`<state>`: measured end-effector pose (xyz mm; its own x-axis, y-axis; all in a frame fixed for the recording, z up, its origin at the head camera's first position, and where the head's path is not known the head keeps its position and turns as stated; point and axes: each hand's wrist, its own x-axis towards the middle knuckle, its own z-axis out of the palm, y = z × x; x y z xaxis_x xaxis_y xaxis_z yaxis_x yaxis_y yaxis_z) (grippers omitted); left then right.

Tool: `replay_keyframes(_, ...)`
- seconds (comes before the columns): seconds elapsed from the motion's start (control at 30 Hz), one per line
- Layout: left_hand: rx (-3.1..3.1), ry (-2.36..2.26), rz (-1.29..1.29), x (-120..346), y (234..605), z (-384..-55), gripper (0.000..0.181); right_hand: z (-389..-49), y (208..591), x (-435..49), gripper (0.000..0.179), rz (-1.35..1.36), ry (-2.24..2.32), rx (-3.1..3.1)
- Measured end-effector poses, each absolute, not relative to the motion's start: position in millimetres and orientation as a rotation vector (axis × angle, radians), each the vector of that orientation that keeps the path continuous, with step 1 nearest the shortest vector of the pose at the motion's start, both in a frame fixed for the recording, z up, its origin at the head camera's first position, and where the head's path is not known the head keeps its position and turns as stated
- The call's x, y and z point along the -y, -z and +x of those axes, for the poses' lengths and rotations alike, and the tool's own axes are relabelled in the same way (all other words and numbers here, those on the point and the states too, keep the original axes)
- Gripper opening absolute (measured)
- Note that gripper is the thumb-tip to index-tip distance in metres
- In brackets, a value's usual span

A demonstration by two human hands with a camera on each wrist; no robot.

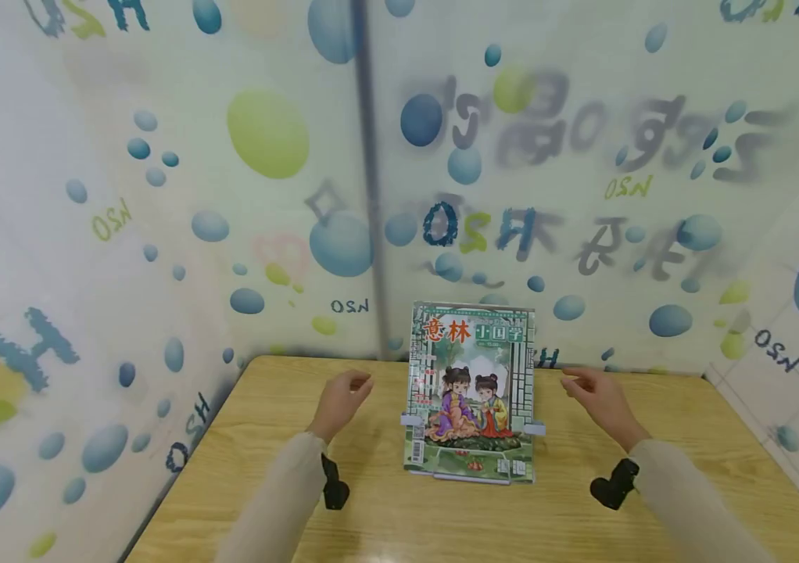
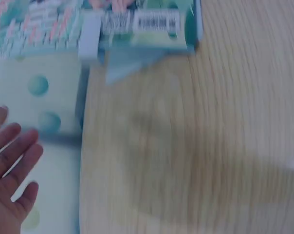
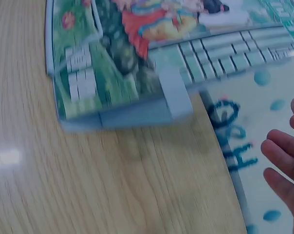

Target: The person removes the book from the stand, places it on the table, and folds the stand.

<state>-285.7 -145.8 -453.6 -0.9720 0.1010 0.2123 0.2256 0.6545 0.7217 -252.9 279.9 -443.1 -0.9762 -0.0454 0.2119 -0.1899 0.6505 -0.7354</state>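
Note:
A magazine (image 1: 470, 391) with a green cover and two cartoon figures in robes leans upright on a book stand (image 1: 473, 477). Pale clips (image 1: 535, 429) of the stand hold its two side edges. To the left of the magazine my left hand (image 1: 341, 403) hovers, apart from it, fingers loosely bent and holding nothing. On the other side my right hand (image 1: 603, 407) is likewise raised, with nothing in it. Both wrist views show the fingers spread and relaxed, clear of the magazine's lower corners. What lies behind the magazine is hidden.
The magazine stands on a wood-grain table (image 1: 385, 508) near its back edge. Behind and at both sides hang pale curtains (image 1: 287, 234) printed with blue and green bubbles. A black wrist band device (image 1: 332, 483) is on each arm.

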Motion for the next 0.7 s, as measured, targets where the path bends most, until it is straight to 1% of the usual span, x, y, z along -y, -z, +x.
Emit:
replay_keyframes(0.07, 2.617, 1.388, -0.309, 126.9, 451.0, -287.9, 0.031, -256.9, 444.3, -267.6, 0.046, 0.184, -1.303, 2.666)
replay_keyframes(0.2, 2.517, 1.616, -0.321, 97.5, 453.5, -287.9, 0.035, -261.8, 451.9, -244.8, 0.047, 0.168, -1.411, 2.612)
replay_keyframes(0.4, 2.417, 1.768, -0.174, 80.2, 463.8, -287.4, 0.035, -259.8, 458.6, -222.1, 0.055, 0.147, -1.438, 2.489)
replay_keyframes(0.7, 2.363, 1.870, -0.061, 67.2, 469.6, -296.2, 0.028, -265.7, 461.9, -208.1, 0.043, -0.241, -1.432, 2.409)
